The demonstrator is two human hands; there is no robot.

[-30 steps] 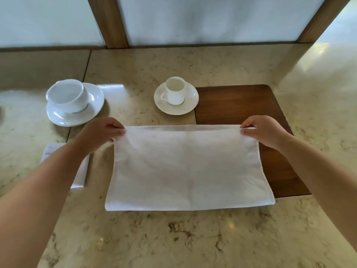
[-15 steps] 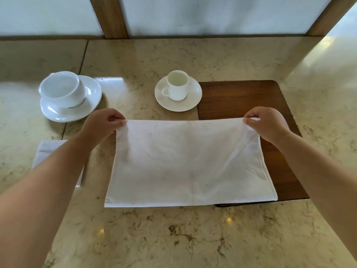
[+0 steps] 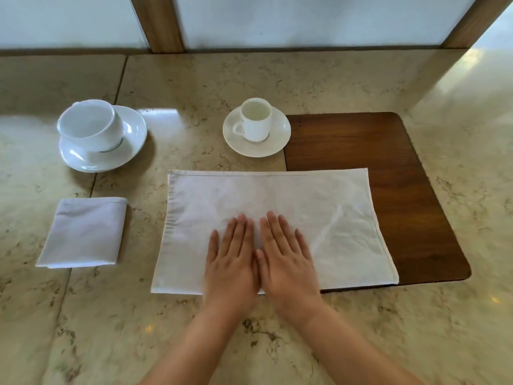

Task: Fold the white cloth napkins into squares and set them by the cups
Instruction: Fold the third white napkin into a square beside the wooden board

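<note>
Status check at that moment: one napkin was done, one was mid-fold. The finished square napkin point(image 3: 82, 232) lay flat on the marble counter point(image 3: 277, 337), just in front of the large cup point(image 3: 90, 125) and its saucer point(image 3: 130, 145) on the left, so I'd count that one as placed. The second napkin point(image 3: 305, 207) was a wide rectangle, apparently folded once, its left half on the counter and its right half over the wooden board point(image 3: 402, 190). It sat just in front of the small cup point(image 3: 255, 119) on its own saucer point(image 3: 277, 143), not touching either. Left hand point(image 3: 231, 262) and right hand point(image 3: 286, 259) were both flat, palms down, fingers straight and close together, side by side on the near middle of the rectangle. They pressed it and gripped nothing. My read: they were smoothing the cloth or marking the centre line. Remaining work looked like at least one more fold, side over side, to get a square matching the finished one, then setting it by the small cup. Roughly past halfway. I saw no other unfolded napkins or extra cups in view.
</note>
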